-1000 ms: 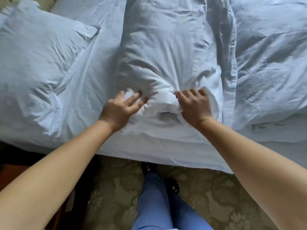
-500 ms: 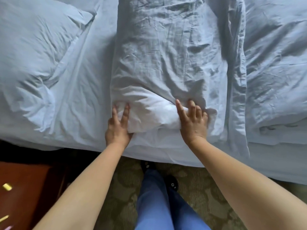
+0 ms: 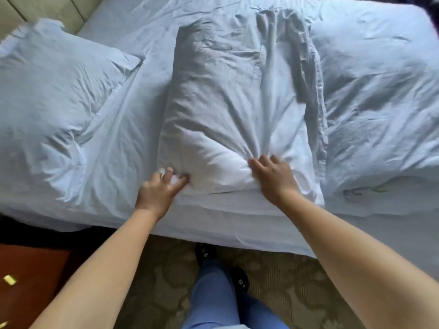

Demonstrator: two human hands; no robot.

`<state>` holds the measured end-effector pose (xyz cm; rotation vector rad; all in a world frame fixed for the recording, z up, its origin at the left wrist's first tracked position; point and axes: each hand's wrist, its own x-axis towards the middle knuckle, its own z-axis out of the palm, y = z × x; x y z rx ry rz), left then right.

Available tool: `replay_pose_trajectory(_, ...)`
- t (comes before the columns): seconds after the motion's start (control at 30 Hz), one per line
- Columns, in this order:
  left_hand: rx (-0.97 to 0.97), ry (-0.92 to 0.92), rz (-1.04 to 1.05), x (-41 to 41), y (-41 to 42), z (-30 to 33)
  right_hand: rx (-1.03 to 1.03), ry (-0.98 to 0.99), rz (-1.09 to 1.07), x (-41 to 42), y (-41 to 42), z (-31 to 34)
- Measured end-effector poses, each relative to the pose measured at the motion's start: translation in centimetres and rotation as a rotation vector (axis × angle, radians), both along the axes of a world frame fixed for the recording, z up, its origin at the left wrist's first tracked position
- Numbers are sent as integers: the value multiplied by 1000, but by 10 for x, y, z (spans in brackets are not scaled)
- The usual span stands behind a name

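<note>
On the left another pillow (image 3: 54,91) lies alone. The left hand (image 3: 156,193) lay flat a moment ago; now its fingers curl and pinch the near corner of the middle pillow (image 3: 225,103), which lies on the bed (image 3: 213,224) right in front. The right hand (image 3: 273,179) has bunched the cloth too, so folds fan out. The pillow looks ready for a tug. The left hand is blurry, and the right fingertips sink into cloth.

a pillow (image 3: 228,115) lies mid-bed (image 3: 133,129), a second pillow (image 3: 47,103) to its left, the duvet (image 3: 380,103) to its right.
</note>
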<state>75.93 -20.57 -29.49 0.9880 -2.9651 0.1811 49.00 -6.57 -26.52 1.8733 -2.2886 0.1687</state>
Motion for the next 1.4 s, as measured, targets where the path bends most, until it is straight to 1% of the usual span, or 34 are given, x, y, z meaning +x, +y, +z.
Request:
replay_pose_trajectory(0.03,148,-108,63,0,4,-5,312,-152,-70,9,8,-10)
replay_pose_trajectory(0.07,290,-242,169,0,8,-11,567,-270,-124,19,12,-18)
replay_pose_trajectory(0.1,418,-357,273,0,11,-14,715,-326,-149,27,13,-23)
replay_pose_trajectory(0.13,484,-414,347,-3,12,-13,774,-342,-136,35,10,-26)
replay_pose_trajectory(0.17,478,-422,371,-7,13,-9,767,-337,-106,42,7,-26)
replay_pose_trajectory(0.23,351,-380,293,-16,11,-4,637,-260,-72,49,0,-26)
replay_pose_trajectory(0.27,315,-366,257,-22,9,-3,572,-216,-68,51,-2,-25)
replay_pose_trajectory(0.3,324,-365,238,-27,8,0,535,-187,-64,52,-2,-23)
replay_pose_trajectory(0.37,358,-392,212,-33,9,1,555,-132,-71,54,-1,-21)
replay_pose_trajectory(0.43,336,-435,190,-34,13,3,606,-119,-122,54,0,-16)
replay_pose_trajectory(0.47,326,-432,182,-34,13,5,588,-113,-147,53,0,-14)
replay_pose_trajectory(0.5,304,-405,169,-35,13,8,495,-91,-149,53,-2,-11)
replay_pose_trajectory(0.53,255,-333,126,-38,13,11,371,-45,-120,53,-6,-4)
replay_pose_trajectory(0.6,116,-169,-32,-48,7,17,111,45,-50,48,-16,11)
replay_pose_trajectory(0.67,92,-114,-96,-49,5,25,-27,119,-38,38,-20,28)
replay_pose_trajectory(0.7,104,-111,-119,-49,4,31,-36,128,-64,34,-19,36)
replay_pose_trajectory(0.73,143,-132,-145,-52,4,35,9,124,-62,29,-18,38)
replay_pose_trajectory(0.77,207,-190,-153,-55,4,39,204,31,-52,26,-15,35)
replay_pose_trajectory(0.83,445,-492,-188,-61,4,46,781,-267,-145,22,-5,22)
replay_pose_trajectory(0.87,525,-575,-178,-68,1,49,1013,-355,-193,21,-4,19)
replay_pose_trajectory(0.9,581,-581,-159,-77,-3,51,1074,-386,-216,19,-8,18)
replay_pose_trajectory(0.93,610,-519,-111,-84,-7,54,1044,-396,-220,18,-13,20)
replay_pose_trajectory(1.0,591,-350,-43,-99,-15,59,843,-389,-239,13,-24,25)
replay_pose_trajectory(1.03,553,-289,-58,-105,-19,58,765,-407,-268,9,-28,26)
replay_pose_trajectory(1.07,529,-265,-81,-109,-22,56,719,-434,-295,4,-30,28)
replay_pose_trajectory(1.13,521,-298,-113,-117,-26,52,707,-467,-354,-5,-31,30)
replay_pose_trajectory(1.23,500,-403,-154,-132,-27,47,709,-484,-434,-18,-26,31)
replay_pose_trajectory(1.4,521,-444,-175,-162,-15,46,661,-526,-510,-36,-12,25)
